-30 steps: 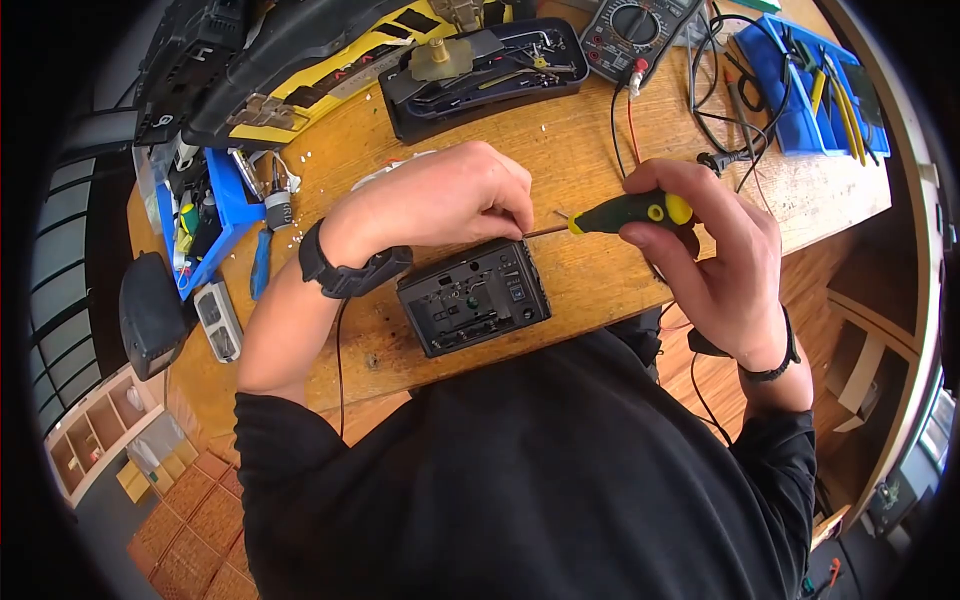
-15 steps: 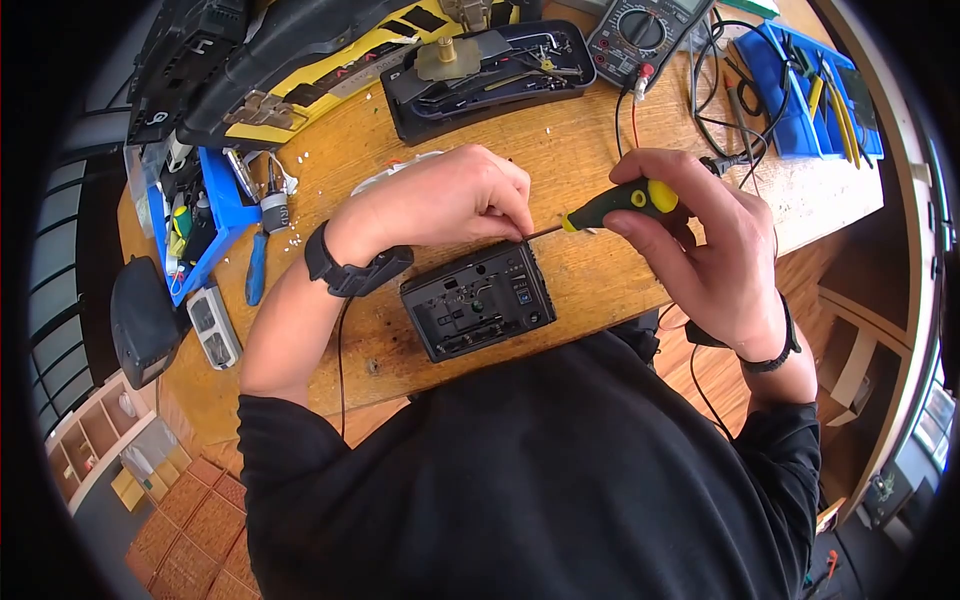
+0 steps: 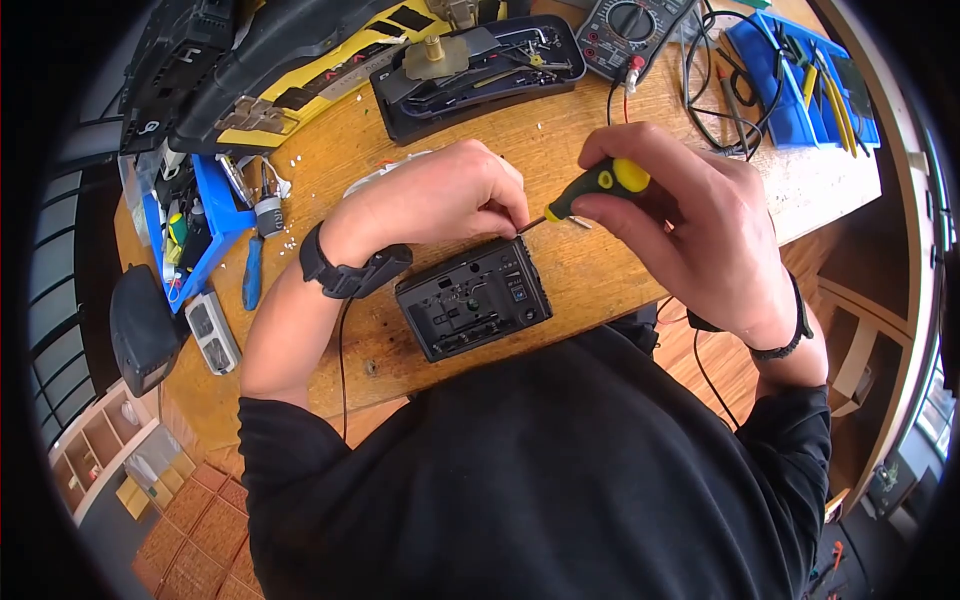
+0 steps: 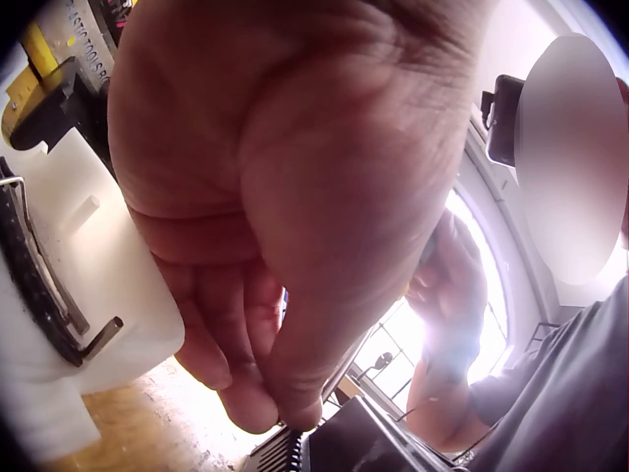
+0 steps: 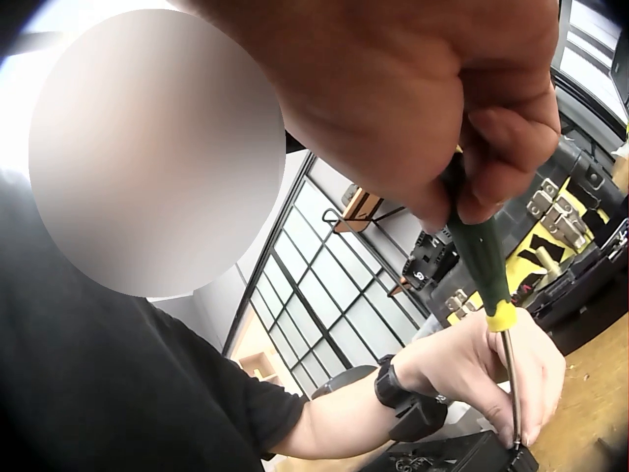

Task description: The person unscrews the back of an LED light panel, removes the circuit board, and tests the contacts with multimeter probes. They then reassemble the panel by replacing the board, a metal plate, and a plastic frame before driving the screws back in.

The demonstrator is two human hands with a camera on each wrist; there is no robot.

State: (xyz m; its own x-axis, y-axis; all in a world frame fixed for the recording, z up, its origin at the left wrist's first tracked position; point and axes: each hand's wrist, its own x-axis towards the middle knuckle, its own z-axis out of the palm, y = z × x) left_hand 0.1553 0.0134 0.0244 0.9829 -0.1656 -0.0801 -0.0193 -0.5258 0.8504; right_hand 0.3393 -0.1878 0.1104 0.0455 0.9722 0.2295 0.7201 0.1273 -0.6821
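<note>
A black electronic device [image 3: 475, 300] lies near the table's front edge, its inner parts exposed on the upper face. My left hand [image 3: 465, 195] reaches over its back edge, thumb and fingertips pinched together at the back right corner. In the left wrist view those fingertips [image 4: 254, 408] meet right at the device's ribbed edge. My right hand [image 3: 705, 220] grips a screwdriver [image 3: 580, 192] with a dark green and yellow handle. Its metal shaft [image 5: 512, 383] slants down to that corner, beside the left fingertips, which partly hide the tip in the head view.
Behind the device stands an open dark tray [image 3: 480, 75] of small tools, backed by a yellow-black toolbox [image 3: 300, 90]. A multimeter [image 3: 632, 30] and loose cables lie at the back right, near a blue bin [image 3: 790, 115]. Another blue bin [image 3: 225, 215] and a blue-handled tool [image 3: 252, 272] sit left.
My right hand has moved left and away from my body, bringing the screwdriver handle closer to the device and tilting it more steeply. The left hand and device have stayed nearly still.
</note>
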